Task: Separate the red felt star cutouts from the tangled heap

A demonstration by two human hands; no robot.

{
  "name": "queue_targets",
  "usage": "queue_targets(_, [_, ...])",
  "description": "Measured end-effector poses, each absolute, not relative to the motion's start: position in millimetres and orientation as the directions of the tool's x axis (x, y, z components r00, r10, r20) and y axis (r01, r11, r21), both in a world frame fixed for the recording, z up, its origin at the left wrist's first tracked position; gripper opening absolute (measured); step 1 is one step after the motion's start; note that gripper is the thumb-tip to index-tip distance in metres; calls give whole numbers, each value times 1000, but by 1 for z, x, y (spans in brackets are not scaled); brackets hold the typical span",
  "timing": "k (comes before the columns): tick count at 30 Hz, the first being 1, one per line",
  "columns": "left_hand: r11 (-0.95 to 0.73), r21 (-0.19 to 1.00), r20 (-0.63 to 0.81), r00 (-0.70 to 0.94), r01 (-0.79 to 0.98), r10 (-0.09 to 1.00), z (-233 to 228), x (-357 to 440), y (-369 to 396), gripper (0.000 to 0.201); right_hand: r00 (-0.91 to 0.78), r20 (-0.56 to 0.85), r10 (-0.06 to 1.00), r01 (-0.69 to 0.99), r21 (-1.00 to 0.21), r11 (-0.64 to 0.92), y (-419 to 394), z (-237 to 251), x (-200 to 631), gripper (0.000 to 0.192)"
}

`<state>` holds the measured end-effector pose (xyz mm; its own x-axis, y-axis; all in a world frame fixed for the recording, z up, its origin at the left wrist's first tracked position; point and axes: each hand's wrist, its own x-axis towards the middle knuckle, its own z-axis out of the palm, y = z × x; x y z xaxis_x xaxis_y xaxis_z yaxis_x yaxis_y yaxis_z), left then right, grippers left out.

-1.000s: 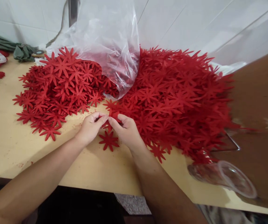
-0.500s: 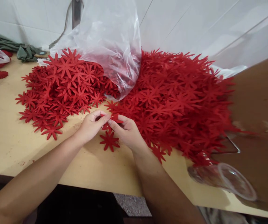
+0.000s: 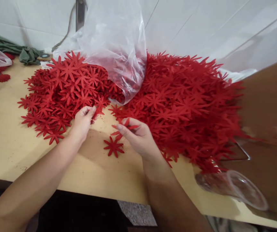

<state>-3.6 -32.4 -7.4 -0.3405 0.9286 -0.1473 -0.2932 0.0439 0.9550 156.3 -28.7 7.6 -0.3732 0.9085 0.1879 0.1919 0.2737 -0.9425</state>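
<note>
Between the thumb and fingers of my right hand is a red flower cutout, its narrow petals sticking out to the left. My left hand is at the edge of the left pile of red flower cutouts, its thumb and fingers pinched on a red flower-shaped piece, partly hidden by the fingers. Below my right hand, a single red flower cutout lies flat on the table. A larger heap of the same red cutouts rises to the right of my right hand.
A clear plastic bag drapes between the two piles. On the right, a transparent plastic cup lies on its side by a brown cardboard box. Green cloth sits at the back left of the wooden table.
My hands were together over a red cutout and have moved apart. The left went up and left to the left pile; the right shifted slightly right, still holding a cutout.
</note>
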Motion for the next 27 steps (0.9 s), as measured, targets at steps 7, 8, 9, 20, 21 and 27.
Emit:
queue_targets(7, [19,988,-57,-242,-154,969,-9,11,-39,19,351,735,580,671,-630,391,8,12,215,40])
queue_targets(8, [23,992,-51,-220,-125,974,-9,14,-40,19,362,779,512,723,-582,374,10,13,220,49])
queue_targets(9, [22,995,-42,-206,-102,978,-10,16,-41,19,349,810,471,756,-540,370,10,13,221,53])
queue_targets(20, [-34,997,21,-188,-66,982,-11,16,-42,14,-411,214,886,321,-876,360,-32,-16,141,32])
queue_targets(21, [-44,997,31,-183,-65,983,-12,16,-42,15,-415,166,894,257,-922,290,-31,-15,142,32])
queue_targets(27, [-93,996,90,-172,-11,981,-14,18,-44,13,-400,-31,916,-10,-999,-38,-29,-3,144,40])
